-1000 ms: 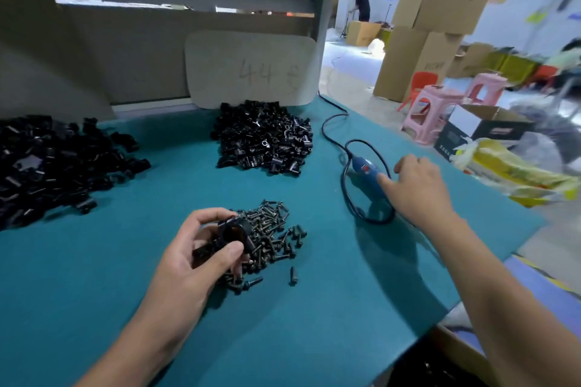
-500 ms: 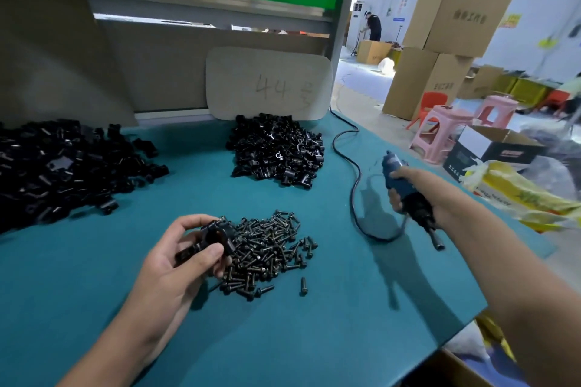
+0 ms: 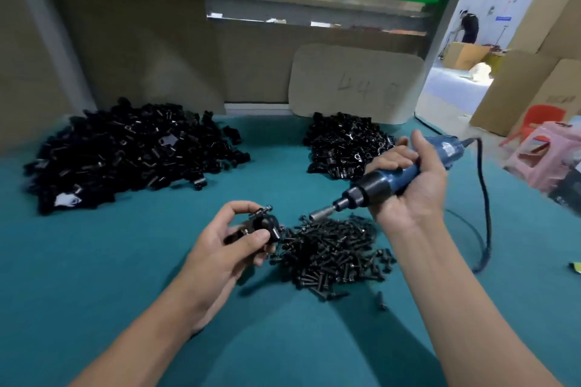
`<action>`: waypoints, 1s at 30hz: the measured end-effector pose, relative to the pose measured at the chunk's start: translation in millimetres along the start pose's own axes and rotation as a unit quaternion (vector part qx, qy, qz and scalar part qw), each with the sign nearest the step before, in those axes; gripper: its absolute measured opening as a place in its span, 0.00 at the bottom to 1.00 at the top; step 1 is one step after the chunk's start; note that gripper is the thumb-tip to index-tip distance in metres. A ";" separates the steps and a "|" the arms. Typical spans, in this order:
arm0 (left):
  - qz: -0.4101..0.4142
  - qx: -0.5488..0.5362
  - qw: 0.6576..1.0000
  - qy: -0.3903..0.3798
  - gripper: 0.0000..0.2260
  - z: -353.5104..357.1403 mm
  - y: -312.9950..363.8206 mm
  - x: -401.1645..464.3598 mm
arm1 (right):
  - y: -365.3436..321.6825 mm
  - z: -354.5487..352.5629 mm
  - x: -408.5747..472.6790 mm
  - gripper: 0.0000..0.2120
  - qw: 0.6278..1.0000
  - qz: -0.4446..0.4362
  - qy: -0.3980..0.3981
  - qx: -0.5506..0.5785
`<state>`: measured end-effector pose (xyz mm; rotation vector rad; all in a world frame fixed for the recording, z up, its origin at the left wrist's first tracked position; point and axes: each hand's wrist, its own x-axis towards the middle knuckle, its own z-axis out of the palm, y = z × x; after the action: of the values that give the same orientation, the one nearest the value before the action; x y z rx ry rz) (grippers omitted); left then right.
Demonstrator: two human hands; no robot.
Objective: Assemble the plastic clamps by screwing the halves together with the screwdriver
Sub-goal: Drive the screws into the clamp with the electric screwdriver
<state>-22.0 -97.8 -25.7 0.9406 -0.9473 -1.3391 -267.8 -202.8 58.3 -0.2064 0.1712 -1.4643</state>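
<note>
Left hand: the left hand (image 3: 234, 243) pinches a black plastic clamp (image 3: 263, 225) between thumb and curled fingers, just above the near-left edge of the screw pile (image 3: 333, 253); a screw (image 3: 267, 209) stands in the clamp's top.
Right hand: the right hand (image 3: 412, 185) grips a blue electric screwdriver (image 3: 390, 179), fingers wrapped round its barrel.
Screwdriver: tilted down to the left, its metal bit (image 3: 320, 214) near the clamp but apart from it; its black cord (image 3: 484, 198) loops away to the right.
Bench: a teal mat (image 3: 110, 261) carries a large pile of black parts (image 3: 125, 154) at far left and a smaller pile (image 3: 345, 144) behind the screwdriver.
Backdrop: a cardboard sign (image 3: 355, 82) leans behind the smaller pile.
</note>
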 end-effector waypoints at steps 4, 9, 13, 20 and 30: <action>0.009 0.024 1.000 0.008 0.17 1.2 1.4 2.3 | 23.8 -18.2 21.7 0.10 0.998 -0.032 0.020 0.050; 0.043 0.170 0.981 0.080 0.21 18.8 -5.2 4.3 | 30.6 -40.9 26.3 0.11 0.996 -0.050 0.042 0.065; 0.096 0.231 0.963 0.097 0.13 33.6 -9.8 1.2 | 29.4 -41.8 21.4 0.12 0.996 -0.053 0.049 0.049; 0.094 0.226 0.966 0.083 0.09 36.0 -12.6 -2.4 | 37.3 -44.2 16.9 0.11 0.995 -0.057 0.075 0.026; 0.084 0.224 0.967 0.092 0.09 39.9 -15.3 -4.0 | 40.4 -46.4 16.5 0.13 0.992 -0.066 0.097 0.041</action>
<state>-64.7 -94.3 -26.3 1.2713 -1.1812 -0.8907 -238.3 -217.0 3.6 -0.0083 0.2589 -1.6200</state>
